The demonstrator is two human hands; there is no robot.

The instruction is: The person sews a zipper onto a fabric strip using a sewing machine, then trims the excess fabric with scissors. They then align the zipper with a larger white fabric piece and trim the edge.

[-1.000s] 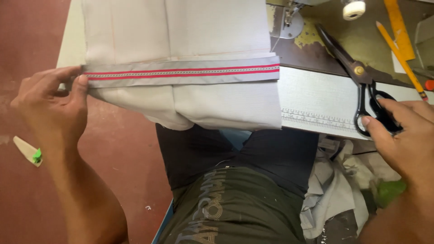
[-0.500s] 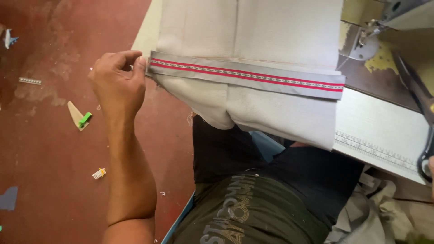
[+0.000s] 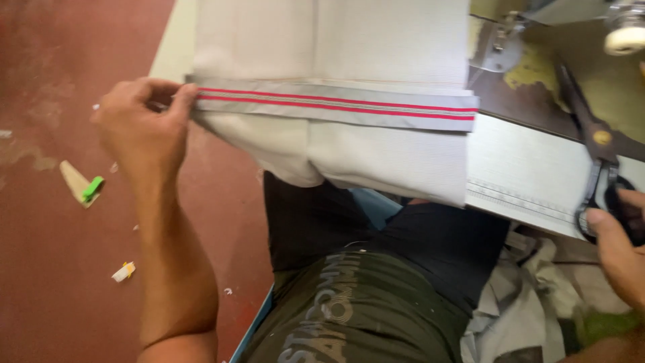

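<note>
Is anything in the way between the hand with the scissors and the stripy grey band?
Nothing visible blocks it. The right hand grips the scissors at the table's right edge, and only bare white table top lies between them and the grey band, whose other end the left hand pinches.

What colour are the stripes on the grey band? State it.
Red: two thin red stripes run along the grey band, pinched at its end by the left hand. Head view.

Sewing machine (image 3: 510, 33), thread spool (image 3: 623, 40), red floor (image 3: 54, 222), green-tipped scrap (image 3: 84, 185)
</note>
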